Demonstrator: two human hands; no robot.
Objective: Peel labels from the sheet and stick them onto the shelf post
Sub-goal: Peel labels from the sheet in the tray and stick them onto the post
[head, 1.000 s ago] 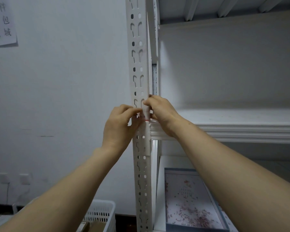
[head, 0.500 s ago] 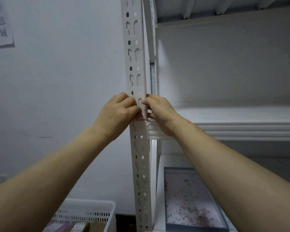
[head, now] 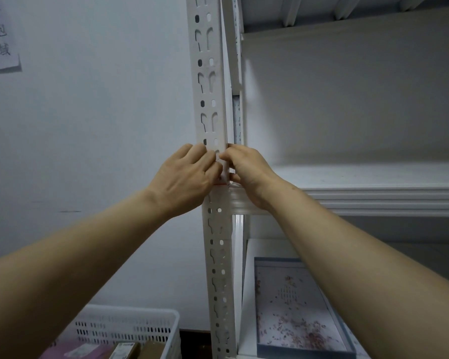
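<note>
Both hands hold one spot: the left hand (head: 187, 177) curls its fingers onto the front of the shelf post (head: 210, 73), the right hand (head: 248, 172) curls its fingers round the post's right edge, and the label (head: 223, 179) is pinned between them. The post stands upright at the corner of the shelf (head: 373, 189). The label, white with a red edge, lies on the post just above the shelf rail, mostly under the fingers.

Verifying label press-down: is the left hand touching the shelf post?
Touching. Head view: the left hand has its curled fingers directly on the shelf post, no gap showing; the red-edged label peeks out below them.
</note>
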